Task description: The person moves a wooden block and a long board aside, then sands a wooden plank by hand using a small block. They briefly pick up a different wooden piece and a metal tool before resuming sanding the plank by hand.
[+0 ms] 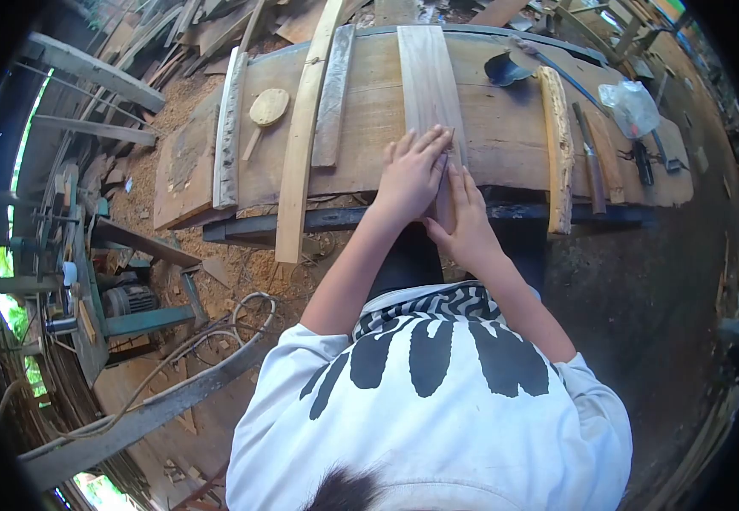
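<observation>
1. Dark hair [344,490] pokes in at the bottom, closest to the camera, over a white shirt [437,426] with black drip-like shapes.
2. Both hands rest at the near part of the pale plank [429,77], which runs across the curved wooden worktop [361,119] from its far edge towards the body.
3. Fingers of the left hand [410,179] are partly spread, laid over the wood. Those of the right hand [471,228] reach forward fairly close together, thumb out to the side; whether they pinch anything beneath, I cannot tell.
4. No clamp shows on the plank, so uneven pressure could make it slide or twist. A palm slipping along a raw edge could pick up a splinter.
5. Left of the arms, a long strip [301,170] overhangs the near edge; a forearm swinging wide could catch it and tip it off. To the right, a rough-edged board [557,145] also sticks out, open to the same knock.
6. Beyond that board lie a long-handled tool [592,162] and a clear plastic bag [633,111]. A shove along the worktop could push them together or over the side.
7. No brand, label or lettering is readable: the shirt's shapes form no words I can make out, and the bag and motor [129,301] show no legible text.
</observation>
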Demonstrator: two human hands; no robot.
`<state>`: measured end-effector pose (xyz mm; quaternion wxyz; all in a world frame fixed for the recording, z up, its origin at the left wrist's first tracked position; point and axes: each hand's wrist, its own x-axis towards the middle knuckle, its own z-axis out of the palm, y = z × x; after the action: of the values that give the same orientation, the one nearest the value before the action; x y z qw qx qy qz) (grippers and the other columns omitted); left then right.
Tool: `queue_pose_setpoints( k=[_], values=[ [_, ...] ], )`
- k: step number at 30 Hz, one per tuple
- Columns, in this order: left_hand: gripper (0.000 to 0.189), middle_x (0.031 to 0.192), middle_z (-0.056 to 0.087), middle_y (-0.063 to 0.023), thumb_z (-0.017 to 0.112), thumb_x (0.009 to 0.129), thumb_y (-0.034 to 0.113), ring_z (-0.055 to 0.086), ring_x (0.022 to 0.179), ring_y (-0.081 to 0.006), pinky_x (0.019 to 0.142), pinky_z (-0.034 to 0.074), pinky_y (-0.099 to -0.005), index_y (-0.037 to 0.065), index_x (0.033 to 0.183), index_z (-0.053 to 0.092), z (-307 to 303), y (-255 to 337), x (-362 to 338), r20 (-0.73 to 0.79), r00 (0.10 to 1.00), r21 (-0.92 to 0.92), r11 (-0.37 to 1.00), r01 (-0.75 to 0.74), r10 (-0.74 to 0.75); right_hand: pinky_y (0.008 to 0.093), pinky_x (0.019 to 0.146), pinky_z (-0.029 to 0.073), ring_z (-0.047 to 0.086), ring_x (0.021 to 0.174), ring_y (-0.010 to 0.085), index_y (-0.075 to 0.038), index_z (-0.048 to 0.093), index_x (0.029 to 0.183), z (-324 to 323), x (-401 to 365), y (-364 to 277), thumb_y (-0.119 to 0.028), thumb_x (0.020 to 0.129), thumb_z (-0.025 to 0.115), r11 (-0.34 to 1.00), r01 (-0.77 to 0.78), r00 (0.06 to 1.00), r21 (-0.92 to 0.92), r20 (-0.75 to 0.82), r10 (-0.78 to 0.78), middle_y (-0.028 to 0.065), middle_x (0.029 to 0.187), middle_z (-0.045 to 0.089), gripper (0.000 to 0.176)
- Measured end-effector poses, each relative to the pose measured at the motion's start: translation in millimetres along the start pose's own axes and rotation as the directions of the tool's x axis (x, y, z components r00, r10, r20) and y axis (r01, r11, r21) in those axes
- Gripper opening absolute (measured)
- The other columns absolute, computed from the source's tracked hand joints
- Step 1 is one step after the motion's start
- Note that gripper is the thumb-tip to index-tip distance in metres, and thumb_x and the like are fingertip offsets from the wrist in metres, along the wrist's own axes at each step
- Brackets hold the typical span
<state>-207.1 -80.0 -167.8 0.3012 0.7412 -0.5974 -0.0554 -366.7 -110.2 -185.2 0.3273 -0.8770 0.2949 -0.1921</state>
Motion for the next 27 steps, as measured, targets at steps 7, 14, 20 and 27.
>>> queue_pose_setpoints(
  k=[7,14,20,27],
  values=[
    [0.045,0.146,0.049,-0.0159,0.055,0.095,0.018,0.039,0.138,-0.0372,0.115,0.030,-0.0446,0.011,0.139,0.053,22.5,-12.0,-3.4,-0.064,0.996,-0.377,0.926,0.026,-0.054,0.0548,0.117,0.022,0.020,0.143,0.0504,0.002,0.026,0.151,1.3,-14.9,-10.1,-0.020,0.079,0.071,0.996,-0.042,0.998,-0.077,-0.054,0.038,0.0345,0.152,0.021,0.088],
    [0.059,0.149,0.037,-0.0284,0.054,0.099,0.024,0.029,0.144,-0.0413,0.118,0.024,-0.0431,-0.005,0.146,0.035,12.6,-14.7,-28.1,-0.072,0.971,-0.388,0.904,0.182,-0.227,0.0404,0.117,0.026,0.034,0.143,0.0356,0.008,0.034,0.144,2.4,-21.3,-33.2,-0.005,0.087,0.055,0.960,0.099,0.991,0.262,-0.116,-0.070,0.0291,0.148,0.037,0.063],
    [0.060,0.154,0.029,-0.0286,0.050,0.100,0.025,0.023,0.147,-0.0401,0.120,0.019,-0.0429,-0.003,0.149,0.030,-1.1,0.6,-46.9,0.000,0.995,-0.603,0.794,0.081,-0.101,0.0354,0.115,0.030,0.036,0.141,0.0277,0.007,0.025,0.148,0.6,-16.2,-29.0,0.002,0.093,0.032,0.441,-0.142,0.971,0.886,0.039,0.234,0.0251,0.151,0.035,0.055],
    [0.061,0.160,0.024,-0.0175,0.045,0.100,0.030,0.015,0.150,-0.0380,0.121,0.011,-0.0497,0.004,0.153,0.029,20.6,20.8,-44.3,0.085,0.993,-0.133,0.986,0.098,-0.087,0.0451,0.119,0.023,0.023,0.146,0.0444,0.009,0.036,0.143,1.9,-19.1,-20.8,-0.003,0.097,0.041,0.966,0.051,0.978,0.252,-0.207,0.003,0.0367,0.152,0.025,0.047]
  ],
)
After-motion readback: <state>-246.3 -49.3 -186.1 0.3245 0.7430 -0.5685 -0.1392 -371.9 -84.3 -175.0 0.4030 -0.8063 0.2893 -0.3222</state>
